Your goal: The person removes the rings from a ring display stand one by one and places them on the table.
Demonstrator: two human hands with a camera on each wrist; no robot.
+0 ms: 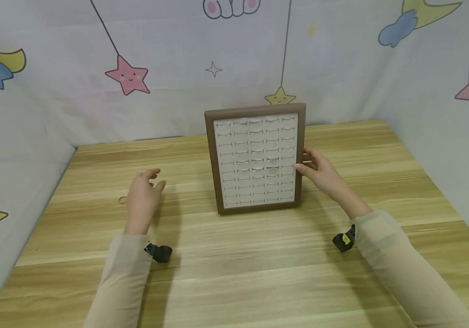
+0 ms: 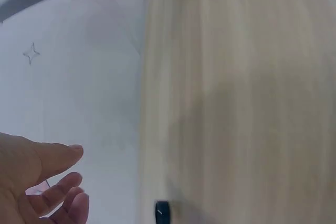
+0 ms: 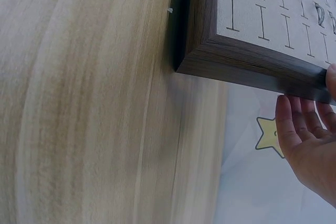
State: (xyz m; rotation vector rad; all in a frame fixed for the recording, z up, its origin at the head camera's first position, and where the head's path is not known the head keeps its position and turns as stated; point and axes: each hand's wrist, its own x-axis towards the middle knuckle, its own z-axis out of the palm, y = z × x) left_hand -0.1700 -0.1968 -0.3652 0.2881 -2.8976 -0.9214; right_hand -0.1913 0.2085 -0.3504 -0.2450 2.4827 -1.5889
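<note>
A brown-framed ring display board stands on the table, its pale face cut with rows of slots. Several thin rings sit in slots around the middle. My right hand grips the board's right edge, thumb at the front and fingers behind; the right wrist view shows this hand by the dark wooden side. To the left, my left hand hovers over the table with fingers loosely bent and nothing between them. Beside it a thin ring lies on the wood. In the left wrist view the thumb and fingertips are apart.
The wooden table reaches back to a pale cloth wall printed with stars and clouds. More cloth hangs at both sides. A tiny white speck lies on the table near the board's lower corner.
</note>
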